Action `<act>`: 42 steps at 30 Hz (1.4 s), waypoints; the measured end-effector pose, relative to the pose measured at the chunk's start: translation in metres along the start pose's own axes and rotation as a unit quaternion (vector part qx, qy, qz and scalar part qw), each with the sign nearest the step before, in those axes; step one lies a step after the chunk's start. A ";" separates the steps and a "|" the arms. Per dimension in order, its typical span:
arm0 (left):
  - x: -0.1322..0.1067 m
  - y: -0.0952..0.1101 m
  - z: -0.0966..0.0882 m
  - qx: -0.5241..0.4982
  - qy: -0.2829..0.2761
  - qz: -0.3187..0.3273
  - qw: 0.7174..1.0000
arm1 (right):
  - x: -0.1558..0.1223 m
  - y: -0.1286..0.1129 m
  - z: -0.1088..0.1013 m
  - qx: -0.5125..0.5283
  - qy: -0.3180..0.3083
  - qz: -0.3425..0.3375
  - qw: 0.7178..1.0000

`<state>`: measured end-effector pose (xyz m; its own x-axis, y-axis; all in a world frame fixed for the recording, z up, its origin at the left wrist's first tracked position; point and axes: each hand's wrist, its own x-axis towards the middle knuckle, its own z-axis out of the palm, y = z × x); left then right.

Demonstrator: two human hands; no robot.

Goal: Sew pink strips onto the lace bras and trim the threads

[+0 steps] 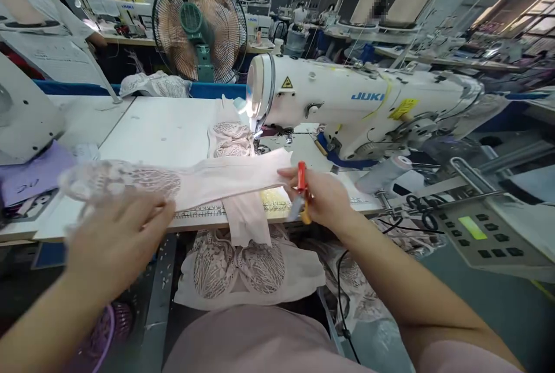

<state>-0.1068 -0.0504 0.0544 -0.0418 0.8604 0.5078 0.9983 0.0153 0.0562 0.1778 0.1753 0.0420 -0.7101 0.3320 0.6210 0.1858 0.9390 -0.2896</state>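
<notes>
A pale pink bra [234,179] with patterned lace is stretched sideways over the front of the sewing table. My left hand [125,234], smeared by motion, is closed on its lace cup at the left. At the other end, my right hand [323,194] pinches the tip of the plain band while also holding thread snips [301,179] with a red handle, blades pointing down. Another bra [234,139] lies under the stretched one, beside the needle area of the white sewing machine [321,89]; its band hangs over the table edge.
More lace bras [240,269] lie below the table edge near my lap. A control panel [485,228] stands at the right, beside a thread cone [396,165]. Behind the table are a large fan [199,26] and a lace bundle [156,84]. People sit at other machines.
</notes>
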 end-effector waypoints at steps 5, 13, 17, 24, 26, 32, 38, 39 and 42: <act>-0.030 0.011 0.083 0.075 0.015 0.087 0.993 | -0.054 0.015 0.026 -0.076 -0.085 -0.130 0.985; -0.034 0.008 0.078 0.043 0.016 0.104 0.994 | -0.079 0.005 0.033 -0.073 -0.051 -0.052 0.995; -0.038 0.003 0.080 0.035 -0.002 0.102 0.994 | -0.082 -0.002 0.029 -0.047 -0.013 -0.004 0.999; -0.041 -0.005 0.080 0.016 -0.027 0.097 0.995 | -0.090 -0.018 0.046 0.083 -0.055 0.063 0.993; -0.037 -0.005 0.076 0.026 -0.026 0.105 0.994 | -0.088 -0.024 0.051 0.138 -0.057 0.111 0.983; -0.030 0.012 0.067 0.110 -0.044 0.160 0.980 | -0.064 -0.024 0.039 0.177 -0.040 0.175 0.968; -0.029 0.072 0.081 0.078 -0.119 0.101 0.985 | -0.036 0.023 0.023 0.036 -0.101 0.211 0.972; -0.028 0.080 0.083 0.046 -0.120 0.096 0.987 | -0.035 0.030 0.021 0.020 -0.099 0.231 0.968; -0.020 0.087 0.081 -0.026 -0.110 0.109 0.988 | -0.041 0.042 0.011 -0.009 -0.079 0.282 0.956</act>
<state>-0.0158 -0.0253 -0.0204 0.1887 0.9303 0.3147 0.9790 -0.2032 0.0135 0.2069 0.2004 -0.0036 -0.5873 0.7694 0.2511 0.5799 0.6165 -0.5325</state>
